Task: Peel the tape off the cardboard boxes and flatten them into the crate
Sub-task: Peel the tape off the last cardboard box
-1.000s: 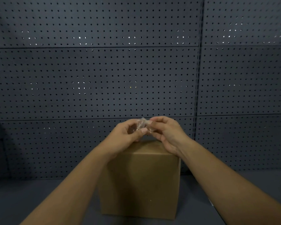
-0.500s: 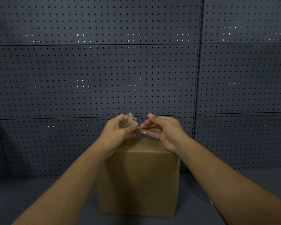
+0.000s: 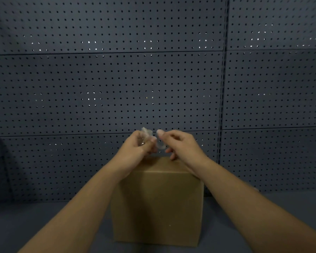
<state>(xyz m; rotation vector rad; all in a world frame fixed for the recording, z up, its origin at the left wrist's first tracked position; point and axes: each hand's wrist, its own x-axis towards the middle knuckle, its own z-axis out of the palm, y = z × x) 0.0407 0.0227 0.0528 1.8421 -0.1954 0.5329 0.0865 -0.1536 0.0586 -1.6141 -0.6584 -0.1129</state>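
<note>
At frame centre, above the cardboard box [image 3: 158,207], our left hand [image 3: 135,150] pinches the crumpled tape [image 3: 147,133] while our right hand [image 3: 181,145], fingers loosely curled, seems to pick it free.

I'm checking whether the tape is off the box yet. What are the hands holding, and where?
The left hand pinches a crumpled wad of clear tape at its fingertips. The right hand seems to touch a trailing strip; its grip is unclear.

Person's arms: both forearms reaching forward and converging at centre frame. Left hand [image 3: 135,148]: fingers curling, pinching crumpled clear tape [image 3: 147,133]. Right hand [image 3: 181,145]: thumb pointing toward the left hand, fingers curling loosely, touching a trailing strip of the tape
</note>
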